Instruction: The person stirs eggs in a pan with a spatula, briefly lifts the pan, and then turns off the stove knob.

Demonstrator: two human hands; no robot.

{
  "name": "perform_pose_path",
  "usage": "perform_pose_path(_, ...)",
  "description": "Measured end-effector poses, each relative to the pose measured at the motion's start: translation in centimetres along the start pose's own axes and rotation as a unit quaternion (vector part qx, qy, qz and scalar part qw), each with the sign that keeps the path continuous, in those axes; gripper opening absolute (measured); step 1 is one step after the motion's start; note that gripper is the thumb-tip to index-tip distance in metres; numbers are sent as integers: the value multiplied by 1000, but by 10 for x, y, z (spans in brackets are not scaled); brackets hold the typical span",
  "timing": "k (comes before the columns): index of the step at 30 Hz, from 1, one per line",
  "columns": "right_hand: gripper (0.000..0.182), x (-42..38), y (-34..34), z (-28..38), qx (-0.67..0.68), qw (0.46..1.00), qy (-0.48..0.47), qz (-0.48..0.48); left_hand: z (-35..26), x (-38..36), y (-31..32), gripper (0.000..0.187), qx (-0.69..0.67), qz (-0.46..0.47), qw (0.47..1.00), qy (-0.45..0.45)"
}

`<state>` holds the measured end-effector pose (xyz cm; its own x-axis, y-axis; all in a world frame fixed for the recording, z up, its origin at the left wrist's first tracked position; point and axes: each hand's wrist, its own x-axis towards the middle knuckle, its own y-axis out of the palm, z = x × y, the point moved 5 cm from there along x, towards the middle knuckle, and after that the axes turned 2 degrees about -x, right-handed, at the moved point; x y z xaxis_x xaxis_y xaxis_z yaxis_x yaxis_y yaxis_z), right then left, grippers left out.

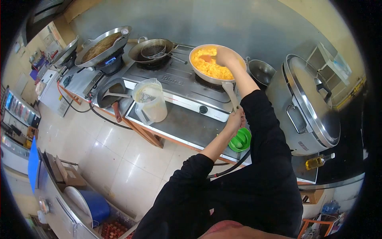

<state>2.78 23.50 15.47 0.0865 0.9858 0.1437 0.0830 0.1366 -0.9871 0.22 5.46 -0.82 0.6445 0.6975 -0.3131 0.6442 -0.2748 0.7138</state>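
Observation:
A frying pan [197, 51] full of yellow scrambled egg [211, 68] sits on the right burner of a steel stove [175, 77]. My left hand [235, 119] grips the end of the pan's long handle [230, 93] at the stove's front edge. My right hand [225, 56] reaches over the pan and holds an orange spatula [206, 58] down in the egg.
A plastic jug [151, 101] of pale liquid stands on the counter left of the pan. Woks [101, 48] and a strainer [153, 50] occupy the left burners. A large steel cooker [308, 103] stands at right, an oil bottle [318, 161] and a green holder [240, 140] beside it.

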Motion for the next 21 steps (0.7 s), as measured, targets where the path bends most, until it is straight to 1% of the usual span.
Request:
perform_pose_path(1, 25, -4, 3, 12, -25, 999, -40, 10, 1, 2, -1, 25, -12, 5, 1000, -7)
perform_pose_path(2, 21, -14, 4, 20, -9, 997, -78, -26, 2, 4, -1, 25, -14, 18, 1000, -10)
perform_pose_path(5, 17, -46, -15, 30, -54, 992, -109, -16, 4, 5, -2, 26, -26, 46, 998, -20)
perform_pose_path(8, 22, -72, -72, 15, -77, 996, -20, 50, 6, 8, -2, 26, -38, 55, 998, -22)
perform_pose_path(9, 26, -83, -86, 12, -68, 995, -5, 72, 5, 8, -2, 26, -40, 59, 997, -20)
perform_pose_path(11, 25, -97, -91, 12, -72, 997, -3, 40, 6, 7, -3, 26, -44, 58, 997, -20)
perform_pose_path(13, 23, -105, -82, 27, -82, 994, -49, 51, 6, 6, -2, 25, -45, 53, 997, -19)
perform_pose_path(14, 23, -91, -58, 25, -65, 994, -58, 66, 7, 6, -3, 26, -36, 40, 998, -19)
perform_pose_path(16, 21, -63, -23, 25, 5, 999, -30, 18, 7, 6, -2, 28, -17, 14, 1000, -18)
perform_pose_path(17, 20, -51, -10, 25, 42, 999, -16, -8, 5, 5, -2, 28, -7, -5, 1000, -3)
perform_pose_path(19, 23, -29, 15, 21, 69, 997, 29, -7, 1, 2, -3, 26, 11, -44, 998, 33)
perform_pose_path(20, 25, -17, 22, 17, 83, 995, 51, -6, 5, 7, -7, 23, 34, -41, 997, 53)
perform_pose_path(21, 26, -10, 20, 12, 93, 992, 79, -14, 5, 8, -8, 22, 10, -42, 998, 52)
